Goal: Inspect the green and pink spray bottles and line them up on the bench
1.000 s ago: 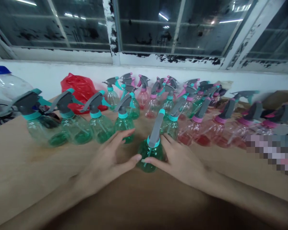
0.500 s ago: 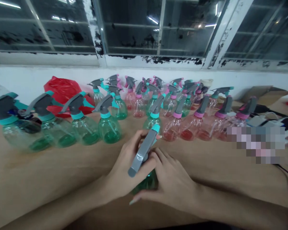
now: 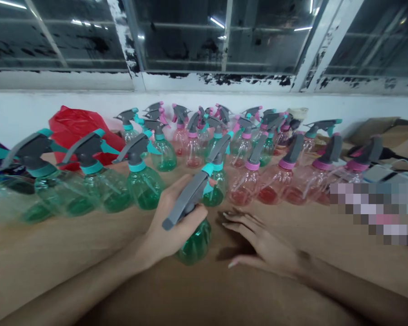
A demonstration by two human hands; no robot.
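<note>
My left hand (image 3: 172,222) is wrapped round the neck of a green spray bottle (image 3: 194,244) with a grey and turquoise trigger head. The nozzle points away from me, and part of the bottle is hidden by my fingers. My right hand (image 3: 258,240) is open, its fingers spread over the wooden table to the right of that bottle and apart from it. Just beyond the held bottle stands another green spray bottle (image 3: 213,194). Nearest beyond my right hand is a pink spray bottle (image 3: 242,188).
Green bottles (image 3: 146,185) line the left and pink bottles (image 3: 294,185) the right, with several more behind. A red plastic bag (image 3: 80,127) lies back left. At the right are a cardboard box (image 3: 374,129) and white adapters (image 3: 389,172). Windows rise behind the wall (image 3: 20,108).
My right hand has let go of the green spray bottle and moved right, its fingers now spread. My left hand keeps its hold, and the bottle has shifted slightly left.
</note>
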